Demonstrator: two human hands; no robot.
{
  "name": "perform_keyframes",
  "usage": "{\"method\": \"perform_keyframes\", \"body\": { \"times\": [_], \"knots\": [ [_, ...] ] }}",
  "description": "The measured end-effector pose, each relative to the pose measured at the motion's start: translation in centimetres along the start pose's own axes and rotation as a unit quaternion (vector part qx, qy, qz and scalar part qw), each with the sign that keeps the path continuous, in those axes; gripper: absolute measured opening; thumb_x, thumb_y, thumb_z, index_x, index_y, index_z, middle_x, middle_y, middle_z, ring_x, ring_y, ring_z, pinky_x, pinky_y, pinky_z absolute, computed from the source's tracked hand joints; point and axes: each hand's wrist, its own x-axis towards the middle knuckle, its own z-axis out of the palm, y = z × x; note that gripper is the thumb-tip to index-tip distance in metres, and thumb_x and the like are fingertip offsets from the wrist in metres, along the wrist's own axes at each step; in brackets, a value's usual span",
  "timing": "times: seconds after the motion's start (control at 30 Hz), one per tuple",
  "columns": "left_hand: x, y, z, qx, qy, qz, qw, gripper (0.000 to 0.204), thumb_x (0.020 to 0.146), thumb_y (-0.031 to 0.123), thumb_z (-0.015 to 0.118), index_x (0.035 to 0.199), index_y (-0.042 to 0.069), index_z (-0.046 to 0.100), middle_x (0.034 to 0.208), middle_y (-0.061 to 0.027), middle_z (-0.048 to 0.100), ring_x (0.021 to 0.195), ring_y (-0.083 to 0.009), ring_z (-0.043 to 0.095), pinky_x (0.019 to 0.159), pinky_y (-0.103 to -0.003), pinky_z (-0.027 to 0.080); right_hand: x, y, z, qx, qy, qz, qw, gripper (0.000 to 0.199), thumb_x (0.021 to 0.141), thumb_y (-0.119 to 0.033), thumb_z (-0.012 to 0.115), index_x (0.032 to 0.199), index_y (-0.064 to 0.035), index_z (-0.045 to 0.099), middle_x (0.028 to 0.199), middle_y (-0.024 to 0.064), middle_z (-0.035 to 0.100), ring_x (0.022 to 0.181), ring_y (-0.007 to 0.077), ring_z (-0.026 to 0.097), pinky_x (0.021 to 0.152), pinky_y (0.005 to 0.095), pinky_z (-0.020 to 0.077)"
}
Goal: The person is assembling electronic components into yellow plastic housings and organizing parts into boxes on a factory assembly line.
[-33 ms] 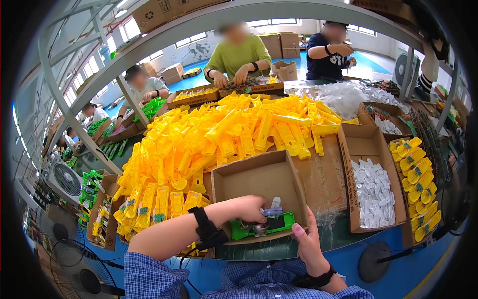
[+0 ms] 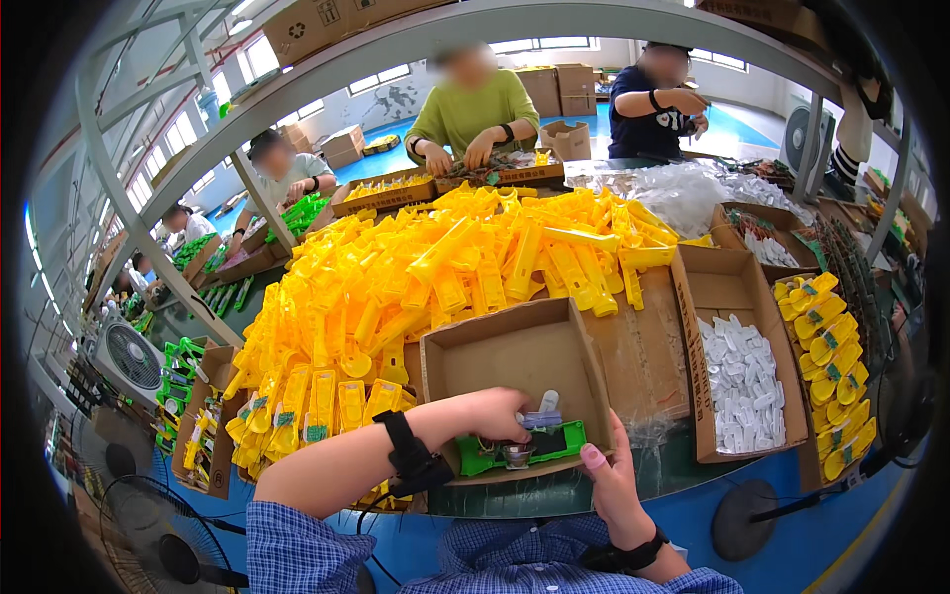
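My left hand (image 2: 498, 414) reaches into a shallow cardboard box (image 2: 495, 351). Its fingers are closed at one end of a small clear, bluish plastic piece (image 2: 541, 421); the fingertips are partly hidden. A white oval piece (image 2: 549, 400) shows just behind it. Below lies a green plastic housing (image 2: 554, 442), with a round metal part (image 2: 517, 455) at its middle, along the box's near side. My right hand (image 2: 621, 485) holds the box's near right corner, thumb at the front and fingers up along the outer side.
A large heap of yellow plastic housings (image 2: 465, 262) spreads behind and left of the box. To the right stand a box of white pieces (image 2: 740, 386) and a row of yellow housings (image 2: 829, 366). Co-workers sit across the table, under a grey overhead frame (image 2: 416, 49). Fans (image 2: 134, 358) stand left.
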Motion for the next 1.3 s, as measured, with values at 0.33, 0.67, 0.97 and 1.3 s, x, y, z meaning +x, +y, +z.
{"method": "perform_keyframes", "body": {
  "times": [0.33,0.67,0.97,1.3],
  "knots": [
    [-0.5,1.0,0.3,-0.068,0.045,0.009,0.997,0.050,0.068,0.036,0.069,0.104,0.003,0.058,0.092,-0.0164,0.061,0.085,-0.0265,0.059,0.076,-0.033,0.045,-0.1,-0.2,0.2,-0.010,-0.021,-0.012,1.000,0.068,0.082,-0.012,0.059,0.136,-0.0025,0.019,0.128,0.0105,0.037,0.114,0.0170,0.040,0.096,0.0288,0.0334],
    [-0.2,1.1,1.0,-0.073,0.165,0.074,0.981,0.047,0.066,0.029,0.070,0.103,0.003,0.058,0.094,-0.0157,0.061,0.085,-0.0275,0.058,0.075,-0.033,0.045,-0.2,-0.3,0.4,-0.001,-0.020,-0.006,1.000,0.068,0.082,-0.012,0.059,0.136,-0.0033,0.019,0.126,0.0094,0.039,0.111,0.0150,0.042,0.093,0.0274,0.0355],
    [-0.2,1.9,0.4,-0.029,0.049,0.057,0.997,0.044,0.067,0.028,0.070,0.101,0.004,0.058,0.090,-0.0147,0.061,0.082,-0.0264,0.059,0.071,-0.034,0.045,-0.3,-0.3,0.6,0.002,-0.029,-0.011,1.000,0.067,0.082,-0.011,0.058,0.136,-0.0034,0.019,0.125,0.0089,0.039,0.110,0.0148,0.042,0.092,0.0270,0.0360],
    [-0.1,2.1,1.2,-0.066,0.090,0.103,0.988,0.056,0.067,0.026,0.071,0.113,0.003,0.049,0.100,-0.0154,0.059,0.092,-0.0272,0.056,0.080,-0.032,0.043,-0.4,-0.3,0.6,0.004,-0.015,0.006,1.000,0.067,0.082,-0.012,0.059,0.136,-0.0026,0.020,0.126,0.0099,0.038,0.112,0.0162,0.041,0.093,0.0282,0.0351]
  ]
}}
